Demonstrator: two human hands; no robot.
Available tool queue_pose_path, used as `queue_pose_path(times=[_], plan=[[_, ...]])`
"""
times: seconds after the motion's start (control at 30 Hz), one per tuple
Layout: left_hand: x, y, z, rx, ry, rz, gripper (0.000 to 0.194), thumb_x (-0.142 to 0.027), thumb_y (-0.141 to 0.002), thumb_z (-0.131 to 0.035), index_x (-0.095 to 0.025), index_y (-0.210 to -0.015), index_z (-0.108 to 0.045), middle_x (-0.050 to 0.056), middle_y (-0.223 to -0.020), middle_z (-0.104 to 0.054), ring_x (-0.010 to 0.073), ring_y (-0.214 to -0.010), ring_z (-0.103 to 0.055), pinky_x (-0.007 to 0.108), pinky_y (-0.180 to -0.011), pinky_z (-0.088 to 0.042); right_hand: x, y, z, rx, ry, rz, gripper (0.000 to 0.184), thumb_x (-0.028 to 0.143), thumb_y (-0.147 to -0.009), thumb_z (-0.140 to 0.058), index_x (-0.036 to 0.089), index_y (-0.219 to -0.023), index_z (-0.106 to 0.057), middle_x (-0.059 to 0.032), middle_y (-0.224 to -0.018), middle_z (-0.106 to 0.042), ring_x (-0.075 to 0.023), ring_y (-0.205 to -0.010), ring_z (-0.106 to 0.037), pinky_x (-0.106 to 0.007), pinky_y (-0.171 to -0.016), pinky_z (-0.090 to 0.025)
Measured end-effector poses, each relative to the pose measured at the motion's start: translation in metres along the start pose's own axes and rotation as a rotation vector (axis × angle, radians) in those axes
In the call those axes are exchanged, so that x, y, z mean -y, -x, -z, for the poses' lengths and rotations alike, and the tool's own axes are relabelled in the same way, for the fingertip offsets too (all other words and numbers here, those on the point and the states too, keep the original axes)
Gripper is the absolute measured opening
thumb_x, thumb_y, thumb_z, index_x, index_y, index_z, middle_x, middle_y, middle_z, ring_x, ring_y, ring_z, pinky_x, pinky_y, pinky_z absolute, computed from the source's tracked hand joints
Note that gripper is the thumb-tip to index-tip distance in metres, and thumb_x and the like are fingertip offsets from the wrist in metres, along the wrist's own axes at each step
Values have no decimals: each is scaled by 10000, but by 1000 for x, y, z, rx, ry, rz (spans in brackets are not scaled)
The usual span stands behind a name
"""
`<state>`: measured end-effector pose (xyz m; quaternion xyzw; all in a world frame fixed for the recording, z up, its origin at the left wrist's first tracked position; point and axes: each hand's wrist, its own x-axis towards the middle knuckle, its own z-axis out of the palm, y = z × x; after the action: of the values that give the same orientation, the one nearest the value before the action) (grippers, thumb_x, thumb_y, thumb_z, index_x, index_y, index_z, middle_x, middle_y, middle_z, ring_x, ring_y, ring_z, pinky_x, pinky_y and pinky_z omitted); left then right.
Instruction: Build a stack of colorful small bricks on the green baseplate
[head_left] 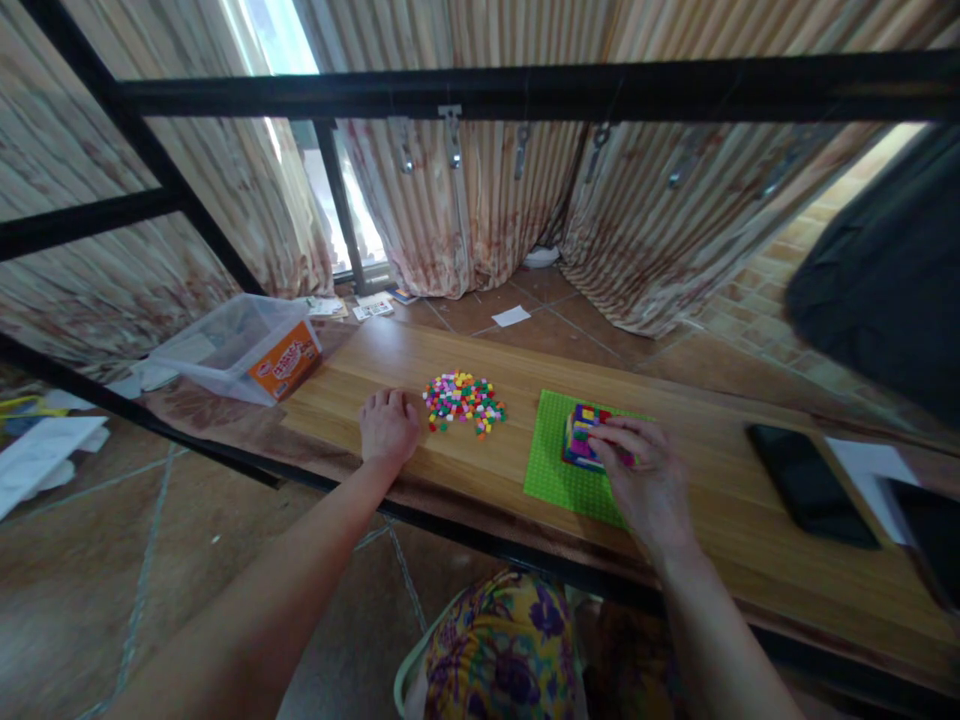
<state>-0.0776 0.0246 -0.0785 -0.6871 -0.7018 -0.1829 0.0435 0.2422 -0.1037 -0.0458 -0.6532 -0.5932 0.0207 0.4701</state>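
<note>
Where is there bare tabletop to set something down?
Bare tabletop: between block pile and green baseplate; between right hand and black phone; between left hand and plastic bin. Crowded: around the right hand at the baseplate, and the right end, with phone and paper.

Wooden table (390, 350): brick pile (463, 400), green baseplate (550, 440), phone (811, 484).

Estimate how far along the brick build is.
Done: a small, apparently layered multicoloured stack sits on the green baseplate.
In hand: right hand's fingers are at the stack; can't tell if they grip a brick.
Remaining: loose bricks lie unplaced near the left hand.
Probably partway; finished shape isn't shown.
</note>
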Motion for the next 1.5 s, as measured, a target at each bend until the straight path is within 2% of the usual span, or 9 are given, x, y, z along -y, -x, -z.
queue_pose_path(times=[0.17,0.43,0.53,0.63,0.8,1.03,1.3,1.5], plan=[[-1,-1,1,11,2,6,343,-267,-926,-433,-144,-1139,-673,155,-1210,-665,324,-1156,-565,452,-988,-438,-3,2,-10,7,39,37,196,411,-892,-645,288,-858,-794,-77,-1064,-693,-261,-1023,-596,-489,-911,-459],[-2,0,2,7,4,-1,356,-265,-929,-427,-132,-1152,-670,158,-1216,-666,325,-1157,-561,453,-1003,-430,-7,1,-21,-60,120,38,195,373,-879,-648,274,-793,-792,-82,-1031,-716,-249,-985,-610,-482,-909,-437],[-2,1,2,2,6,-3,346,-260,-927,-432,-135,-1144,-671,157,-1204,-668,323,-1155,-563,450,-999,-433,-9,2,-21,-62,129,53,218,387,-887,-629,270,-804,-793,-76,-1019,-721,-247,-970,-621,-478,-919,-434],[-2,1,2,1,4,-4,342,-263,-926,-437,-141,-1142,-673,152,-1192,-672,322,-1151,-568,446,-995,-436,-11,3,-19,-56,181,134,234,379,-911,-601,275,-825,-792,-69,-1030,-725,-235,-952,-626,-462,-918,-446],[-2,1,2,9,7,9,354,-265,-926,-440,-145,-1171,-665,159,-1206,-666,323,-1155,-570,453,-993,-437,-8,8,-15,-29,313,233,210,285,-931,-584,269,-902,-792,-80,-1124,-721,-229,-1004,-619,-441,-937,-466],[-2,1,2,8,-10,3,348,-263,-933,-425,-137,-1139,-676,161,-1201,-669,323,-1146,-569,446,-982,-443,3,15,-18,-37,409,269,259,236,-952,-536,236,-951,-795,-98,-1136,-714,-249,-1030,-615,-439,-921,-501],[-3,2,4,19,12,18,350,-264,-932,-434,-140,-1164,-665,160,-1217,-662,324,-1166,-561,449,-996,-430,2,16,-21,-68,468,344,259,197,-953,-533,194,-961,-792,-106,-1087,-738,-241,-966,-625,-407,-896,-543],[-2,3,1,-2,14,2,343,-267,-933,-431,-147,-1151,-667,149,-1200,-668,319,-1151,-567,439,-984,-435,7,24,-22,-44,554,295,261,191,-951,-527,181,-1024,-777,-117,-1148,-724,-275,-1047,-605,-437,-923,-523]])
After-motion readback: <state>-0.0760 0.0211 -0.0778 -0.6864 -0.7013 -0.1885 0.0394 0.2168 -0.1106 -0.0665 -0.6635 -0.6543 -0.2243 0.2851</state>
